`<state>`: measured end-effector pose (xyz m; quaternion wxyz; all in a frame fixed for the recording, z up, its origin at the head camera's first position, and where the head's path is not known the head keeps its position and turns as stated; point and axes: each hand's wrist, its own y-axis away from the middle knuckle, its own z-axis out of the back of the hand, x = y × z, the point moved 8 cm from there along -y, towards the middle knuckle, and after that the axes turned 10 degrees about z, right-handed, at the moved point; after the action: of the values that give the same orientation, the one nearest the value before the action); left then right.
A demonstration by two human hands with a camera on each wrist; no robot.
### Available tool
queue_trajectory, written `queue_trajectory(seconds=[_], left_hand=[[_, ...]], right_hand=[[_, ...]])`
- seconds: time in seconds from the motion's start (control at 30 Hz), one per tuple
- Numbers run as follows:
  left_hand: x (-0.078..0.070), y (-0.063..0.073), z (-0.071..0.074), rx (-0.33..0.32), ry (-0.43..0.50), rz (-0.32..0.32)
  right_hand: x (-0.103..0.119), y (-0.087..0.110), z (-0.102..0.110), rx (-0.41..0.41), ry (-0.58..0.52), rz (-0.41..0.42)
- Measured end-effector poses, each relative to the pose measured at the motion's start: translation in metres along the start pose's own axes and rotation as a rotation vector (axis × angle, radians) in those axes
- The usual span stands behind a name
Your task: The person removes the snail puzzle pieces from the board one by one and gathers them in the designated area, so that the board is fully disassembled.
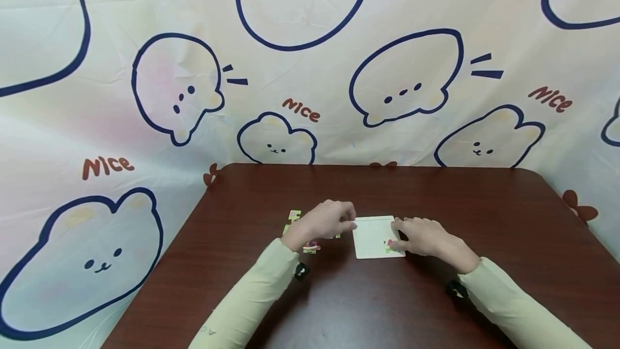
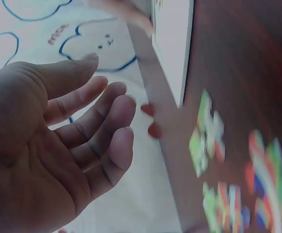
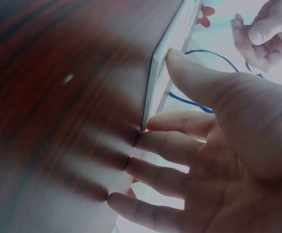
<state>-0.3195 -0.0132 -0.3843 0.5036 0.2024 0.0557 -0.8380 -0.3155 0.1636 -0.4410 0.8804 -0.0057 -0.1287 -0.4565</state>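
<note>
A white square puzzle board (image 1: 375, 233) lies flat on the table, with a small colourful jigsaw piece (image 1: 388, 249) at its lower right corner. My right hand (image 1: 420, 236) is at the board's right side, its thumb pressing at that piece. In the right wrist view the other fingers reach down, fairly straight, to the board's edge (image 3: 153, 87) and the tabletop. Just left of the board hovers my left hand (image 1: 326, 221), over several loose jigsaw pieces (image 1: 294, 214). Its fingers curve loosely and hold nothing in the left wrist view, where the pieces (image 2: 206, 138) look blurred.
The dark brown wooden table (image 1: 368, 306) extends around the board on all sides. A pale cloth printed with blue-outlined cartoon animals (image 1: 290, 85) hangs behind and beside it. Dark bands with small devices (image 1: 301, 271) sit at both wrists.
</note>
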Motion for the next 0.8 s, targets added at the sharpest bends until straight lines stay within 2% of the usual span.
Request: queue_trajectory(seconds=[0.23, 0.4, 0.63, 0.8], left_hand=[[-0.027, -0.017, -0.034, 0.082, -0.062, 0.002], [-0.037, -0.025, -0.054, 0.114, -0.104, 0.002], [-0.048, -0.029, -0.065, 0.089, -0.143, -0.029], [-0.051, -0.031, -0.068, 0.1, -0.16, -0.008]], right_hand=[[-0.002, 0.001, -0.002, 0.015, -0.009, -0.007], [0.001, 0.001, 0.0, -0.004, 0.013, 0.015], [0.003, 0.002, 0.002, -0.014, 0.032, 0.023], [0.002, 0.003, 0.003, -0.003, 0.026, 0.007]])
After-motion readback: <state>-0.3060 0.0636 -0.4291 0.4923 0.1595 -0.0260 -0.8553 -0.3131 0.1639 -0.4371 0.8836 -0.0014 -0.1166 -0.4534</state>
